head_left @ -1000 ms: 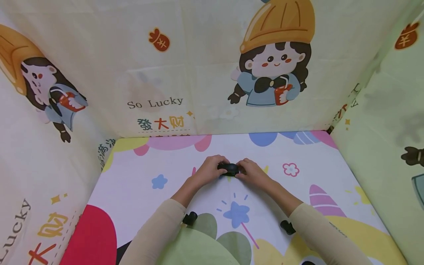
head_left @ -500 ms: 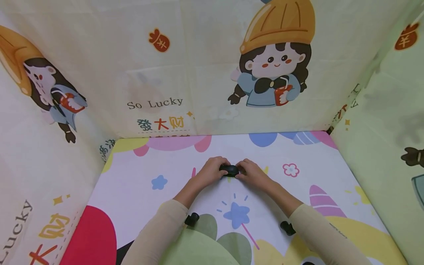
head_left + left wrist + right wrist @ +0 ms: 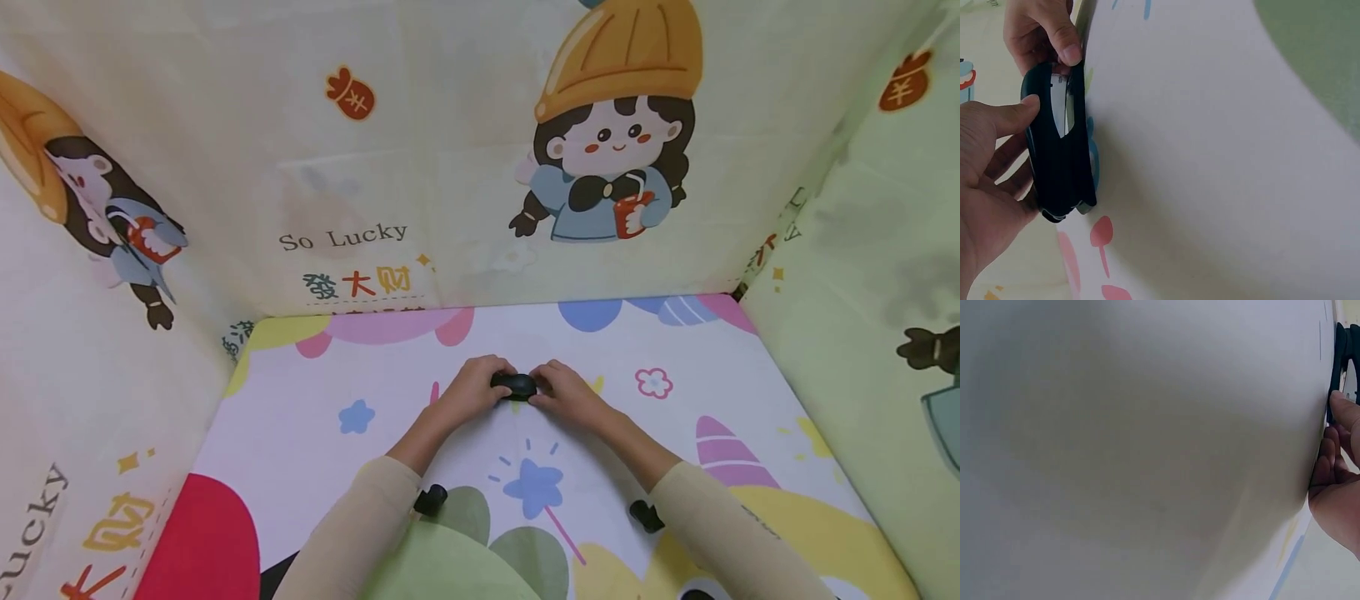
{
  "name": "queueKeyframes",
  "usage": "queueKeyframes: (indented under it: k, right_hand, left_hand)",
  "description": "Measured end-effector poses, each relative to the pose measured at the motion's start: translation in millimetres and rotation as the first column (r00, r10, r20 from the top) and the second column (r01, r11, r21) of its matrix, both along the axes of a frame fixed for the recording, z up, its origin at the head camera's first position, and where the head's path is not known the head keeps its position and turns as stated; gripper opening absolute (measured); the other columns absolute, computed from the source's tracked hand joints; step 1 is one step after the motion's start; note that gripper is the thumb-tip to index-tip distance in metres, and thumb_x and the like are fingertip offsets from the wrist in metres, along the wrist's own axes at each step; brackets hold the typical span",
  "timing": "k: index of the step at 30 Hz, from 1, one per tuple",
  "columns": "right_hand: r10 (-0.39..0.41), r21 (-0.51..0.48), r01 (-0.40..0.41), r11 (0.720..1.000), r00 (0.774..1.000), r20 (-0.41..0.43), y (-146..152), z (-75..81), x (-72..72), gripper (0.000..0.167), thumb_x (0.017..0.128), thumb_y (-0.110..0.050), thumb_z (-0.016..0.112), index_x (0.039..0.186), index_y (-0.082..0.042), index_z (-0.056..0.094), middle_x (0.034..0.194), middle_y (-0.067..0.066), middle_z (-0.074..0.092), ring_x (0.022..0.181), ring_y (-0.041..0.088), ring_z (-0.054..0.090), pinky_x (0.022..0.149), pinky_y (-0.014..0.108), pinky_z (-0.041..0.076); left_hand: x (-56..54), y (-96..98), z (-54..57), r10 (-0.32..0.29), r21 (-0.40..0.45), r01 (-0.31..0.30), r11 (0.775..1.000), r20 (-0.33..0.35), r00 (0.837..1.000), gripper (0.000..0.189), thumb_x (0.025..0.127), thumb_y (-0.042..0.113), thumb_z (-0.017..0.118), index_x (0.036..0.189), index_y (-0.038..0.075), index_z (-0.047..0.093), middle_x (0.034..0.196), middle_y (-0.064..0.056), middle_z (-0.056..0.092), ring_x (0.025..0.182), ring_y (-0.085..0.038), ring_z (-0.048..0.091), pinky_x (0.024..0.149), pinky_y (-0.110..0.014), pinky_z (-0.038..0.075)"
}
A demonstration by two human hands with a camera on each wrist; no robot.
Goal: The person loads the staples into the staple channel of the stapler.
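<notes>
A black stapler (image 3: 517, 386) is held between both hands over the far middle of the table. My left hand (image 3: 477, 385) grips its body from the left, with the thumb (image 3: 1027, 107) on its near side in the left wrist view. The right hand (image 3: 567, 392) pinches the opposite end between thumb and fingers. Through a gap in the side of the stapler's body (image 3: 1063, 172), silvery metal shows. In the right wrist view, the fingers of the right hand (image 3: 1338, 481) are at the dark stapler end (image 3: 1339, 362), which the frame edge partly cuts off.
The table (image 3: 300, 467) wears a white cloth printed with colourful shapes. Cream printed cloth walls (image 3: 465, 192) stand behind it and on both sides. Small black devices (image 3: 431, 500) sit on the wrists by the beige sleeves.
The head view has shifted slightly. Both hands stay on the stapler, with only small movements of the hands and of its tilt.
</notes>
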State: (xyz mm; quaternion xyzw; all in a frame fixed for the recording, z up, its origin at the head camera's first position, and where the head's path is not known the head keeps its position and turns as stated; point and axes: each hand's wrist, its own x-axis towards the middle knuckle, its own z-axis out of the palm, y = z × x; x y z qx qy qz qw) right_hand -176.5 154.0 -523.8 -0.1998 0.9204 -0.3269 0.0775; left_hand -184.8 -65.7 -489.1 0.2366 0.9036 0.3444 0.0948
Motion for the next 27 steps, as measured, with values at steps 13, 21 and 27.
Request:
queueKeyframes:
  k: [13, 21, 27]
  right_hand:
    - [-0.003, 0.011, 0.003, 1.0, 1.0, 0.021, 2.1, -0.4, -0.6, 0.036, 0.093, -0.017, 0.078, 0.124, -0.002, 0.066, 0.109, 0.009, 0.063, 0.1, 0.02, 0.061, 0.093, 0.041, 0.054]
    - [-0.004, -0.011, 0.004, 1.0, 0.999, -0.036, 8.4, 6.6, 4.5, 0.039, 0.093, -0.016, 0.078, 0.126, -0.002, 0.064, 0.111, 0.01, 0.065, 0.103, 0.024, 0.065, 0.093, 0.042, 0.056]
    - [-0.036, -0.038, 0.031, 0.999, 0.992, -0.117, 17.3, 20.4, 6.3, 0.038, 0.093, -0.013, 0.078, 0.126, -0.001, 0.065, 0.112, 0.012, 0.066, 0.105, 0.027, 0.066, 0.092, 0.044, 0.058]
  left_hand:
    - [-1.3, -8.0, 1.6, -0.025, 0.027, 0.025, 0.999, -0.018, 1.0, 0.031, 0.094, 0.01, 0.076, 0.124, 0.004, 0.071, 0.121, -0.01, 0.072, 0.114, -0.025, 0.066, 0.103, -0.043, 0.053]
    - [1.0, -25.7, 8.4, 0.0, 0.036, 0.001, 0.999, -0.018, 1.0, 0.044, 0.094, 0.02, 0.077, 0.133, 0.003, 0.066, 0.129, -0.015, 0.069, 0.121, -0.032, 0.065, 0.103, -0.047, 0.054]
    - [3.1, -39.7, 14.6, 0.033, -0.024, -0.035, 0.999, -0.07, 0.997, 0.046, 0.095, 0.025, 0.077, 0.135, 0.006, 0.066, 0.132, -0.01, 0.067, 0.125, -0.029, 0.062, 0.107, -0.047, 0.051]
